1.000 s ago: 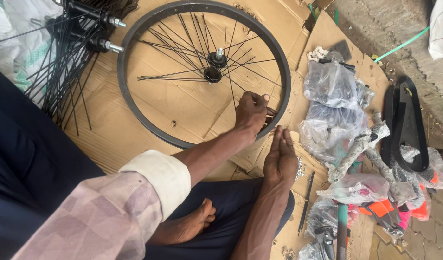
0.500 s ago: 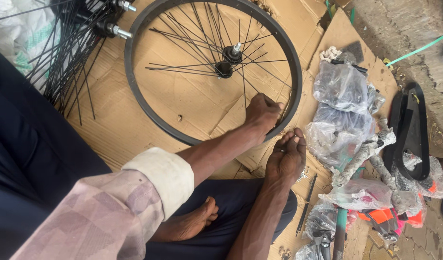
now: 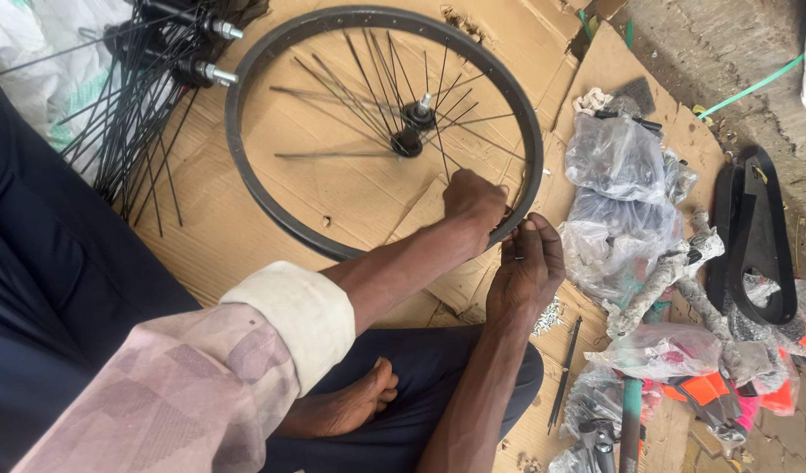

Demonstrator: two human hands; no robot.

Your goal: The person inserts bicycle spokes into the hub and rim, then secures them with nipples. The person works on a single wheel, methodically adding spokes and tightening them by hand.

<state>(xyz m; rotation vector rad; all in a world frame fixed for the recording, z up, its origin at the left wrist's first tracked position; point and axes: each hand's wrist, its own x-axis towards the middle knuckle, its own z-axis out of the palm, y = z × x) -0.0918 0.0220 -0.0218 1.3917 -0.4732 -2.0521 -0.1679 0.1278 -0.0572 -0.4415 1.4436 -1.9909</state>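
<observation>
Working: both hands at the near-right edge of the black round metal bicycle rim [image 3: 245, 175], which lies flat on the brown cardboard sheet [image 3: 219, 236].
L hand [image 3: 475, 203]: inside the rim, fingers curled down tight by the rim's inner wall; whether they pinch a spoke end can't be told, too small.
R hand [image 3: 527, 267]: just outside the rim, fingertips [image 3: 518, 235] bunched & pressed to its outer wall, opposite the L hand.
Wheel: thin black spokes [image 3: 368, 88] fan from the small black hub [image 3: 411, 131]; only partly laced, wide gaps w/o spokes.
Changed: vs 1 s ago R hand has slid up from beside the rim to touching it; L hand kept its spot. Reads as both hands now closing on one spoke hole, inside & outside.
Nearby: loose black spoke bundle w/ axles [image 3: 149, 105] upper left; clear plastic bags of parts [image 3: 617, 193] right; small silver nipples heap [image 3: 550, 315] by R wrist; bare foot [image 3: 346, 407] below.
</observation>
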